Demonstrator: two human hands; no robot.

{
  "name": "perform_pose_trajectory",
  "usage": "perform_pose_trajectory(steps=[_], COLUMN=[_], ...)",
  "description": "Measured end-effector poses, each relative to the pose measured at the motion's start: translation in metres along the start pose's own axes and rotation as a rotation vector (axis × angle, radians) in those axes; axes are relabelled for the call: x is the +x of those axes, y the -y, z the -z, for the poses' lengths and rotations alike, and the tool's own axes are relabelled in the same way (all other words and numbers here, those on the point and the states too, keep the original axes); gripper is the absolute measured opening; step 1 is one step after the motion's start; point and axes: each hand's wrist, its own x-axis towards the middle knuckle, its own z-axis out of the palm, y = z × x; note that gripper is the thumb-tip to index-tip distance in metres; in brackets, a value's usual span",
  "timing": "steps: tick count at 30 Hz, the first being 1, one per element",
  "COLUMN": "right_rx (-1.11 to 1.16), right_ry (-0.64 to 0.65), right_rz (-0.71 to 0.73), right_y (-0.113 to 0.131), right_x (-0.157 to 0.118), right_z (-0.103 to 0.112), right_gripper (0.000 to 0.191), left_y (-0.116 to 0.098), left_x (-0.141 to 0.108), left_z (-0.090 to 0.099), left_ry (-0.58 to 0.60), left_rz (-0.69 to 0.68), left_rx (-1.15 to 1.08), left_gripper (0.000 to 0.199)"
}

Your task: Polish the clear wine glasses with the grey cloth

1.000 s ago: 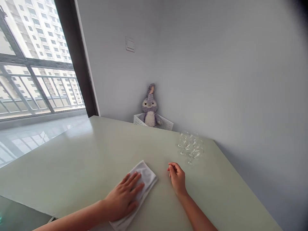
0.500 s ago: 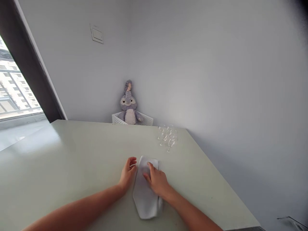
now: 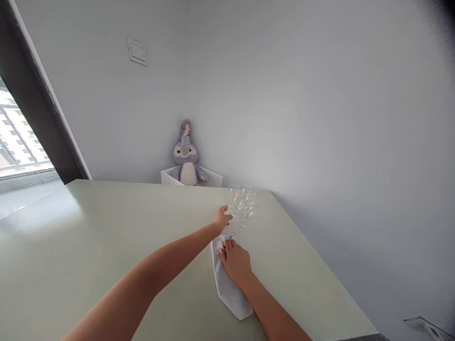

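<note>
A folded light grey cloth (image 3: 228,284) lies on the pale table, tilted a little. My right hand (image 3: 236,260) rests on its upper part with the fingers curled into the fabric. Beyond it, a cluster of small clear stemmed glasses (image 3: 243,201) stands close together. My left hand (image 3: 222,219) is stretched out at the left side of this cluster, fingers apart. Whether its fingertips touch the nearest glass I cannot tell.
The table (image 3: 142,227) ends at a slanted right edge along the grey wall (image 3: 320,118). Behind its far edge, a plush toy (image 3: 187,163) sits in a white perforated basket (image 3: 213,179). A window (image 3: 21,137) is at the left.
My left hand has moved from beside the cloth forward and right to the glasses. The cloth has shifted slightly right and turned, with my right hand's fingers now more curled on it.
</note>
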Motion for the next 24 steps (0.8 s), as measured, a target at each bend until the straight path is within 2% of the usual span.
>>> perform_pose_trajectory(steps=[3,6,9,13,16,19,21,24], right_rx=[0.006,0.02,0.046,0.057,0.073,0.087,0.095,0.11], right_ry=[-0.026,-0.032,-0.032,-0.018,-0.024,-0.035,-0.044,-0.061], right_rz=[0.002,0.003,0.007,0.009,0.014,0.028,0.041,0.057], right_y=[-0.004,-0.006,-0.006,-0.005,-0.004,-0.004,-0.005,-0.006], right_x=[0.002,0.003,0.004,0.003,0.002,0.0,0.0,-0.001], right_z=[-0.002,-0.003,-0.003,-0.002,0.0,0.002,0.003,0.004], right_gripper=[0.019,0.017,0.018,0.021,0.021,0.02,0.02,0.021], left_y=[-0.001,0.001,0.007,0.013,0.015,0.016,0.016,0.018], left_x=[0.02,0.032,0.037,0.034,0.027,0.019,0.015,0.009], left_z=[-0.02,-0.032,-0.034,-0.025,-0.011,0.013,0.036,0.084], left_ry=[0.052,0.086,0.1,0.092,0.066,-0.008,-0.079,-0.199], left_rz=[0.041,0.074,0.082,0.076,0.055,0.018,-0.009,-0.043], left_rx=[-0.044,-0.068,-0.074,-0.054,-0.031,-0.004,0.013,0.035], left_gripper=[0.057,0.045,0.034,0.032,0.031,0.024,0.018,0.014])
